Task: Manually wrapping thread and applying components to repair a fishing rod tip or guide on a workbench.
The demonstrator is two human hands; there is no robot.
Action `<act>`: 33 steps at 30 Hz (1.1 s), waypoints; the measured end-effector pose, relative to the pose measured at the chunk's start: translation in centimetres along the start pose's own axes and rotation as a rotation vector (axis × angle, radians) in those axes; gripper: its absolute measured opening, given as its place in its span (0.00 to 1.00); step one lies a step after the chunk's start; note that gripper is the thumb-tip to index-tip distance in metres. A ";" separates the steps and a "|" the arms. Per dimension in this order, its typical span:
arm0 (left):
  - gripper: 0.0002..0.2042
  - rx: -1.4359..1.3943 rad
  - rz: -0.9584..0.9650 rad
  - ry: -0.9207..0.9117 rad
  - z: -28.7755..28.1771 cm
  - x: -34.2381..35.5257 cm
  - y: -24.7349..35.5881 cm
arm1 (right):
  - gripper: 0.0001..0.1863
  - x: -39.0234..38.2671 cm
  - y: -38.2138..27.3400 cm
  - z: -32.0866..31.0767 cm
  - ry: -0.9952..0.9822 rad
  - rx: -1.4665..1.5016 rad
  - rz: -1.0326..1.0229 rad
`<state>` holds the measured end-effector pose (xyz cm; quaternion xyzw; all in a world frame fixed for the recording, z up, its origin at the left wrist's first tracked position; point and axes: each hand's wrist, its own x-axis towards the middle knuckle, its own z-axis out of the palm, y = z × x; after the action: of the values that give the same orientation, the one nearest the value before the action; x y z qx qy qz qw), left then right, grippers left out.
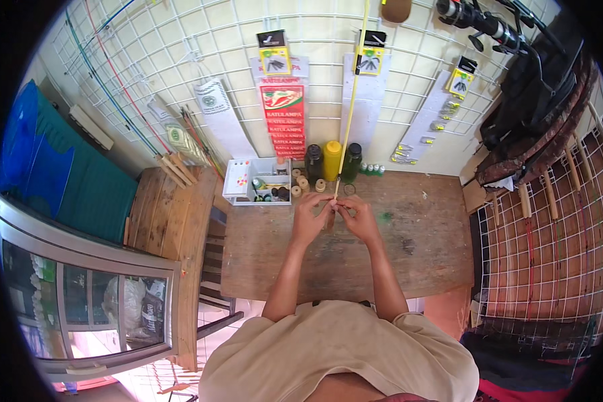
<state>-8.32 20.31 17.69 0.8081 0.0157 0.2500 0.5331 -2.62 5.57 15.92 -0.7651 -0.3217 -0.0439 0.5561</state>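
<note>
Fingers of the left hand [311,216] and the right hand [359,218] meet over the middle of the wooden bench [422,261], each grip pressed together, pinching the lower end of a thin yellow rod [352,100]. The rod rises from between the fingertips, tilted slightly right, and runs up past the wire grid [201,40] on the wall to the top edge of the view. What exactly sits at the rod's tip is too small to tell.

Just beyond the hands, at the back of the bench, stand three bottles: a dark bottle [313,163], a yellow bottle [332,159] and a green bottle [352,161]. Left of them lie several small thread spools [304,182] beside a white organiser tray [242,179]. Packets of tackle [285,119] hang on the grid above.
</note>
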 end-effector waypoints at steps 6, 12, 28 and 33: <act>0.08 0.011 0.030 -0.014 4.5 0.3 0.5 | 0.08 -0.2 1.9 -4.1 0.067 -0.099 -0.012; 0.08 -0.010 -0.068 -0.076 7.2 0.8 0.4 | 0.08 -0.7 3.3 -6.0 0.101 -0.110 0.042; 0.07 -0.015 -0.081 -0.037 9.8 3.0 -1.1 | 0.08 0.9 6.1 -7.2 0.025 -0.216 0.054; 0.07 0.003 -0.071 -0.038 9.6 3.2 -1.8 | 0.10 1.2 5.9 -6.7 0.041 -0.163 0.007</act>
<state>-1.05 13.80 14.43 0.8125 0.0346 0.2156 0.5405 3.44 -0.80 14.12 -0.8081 -0.3029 -0.0835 0.4983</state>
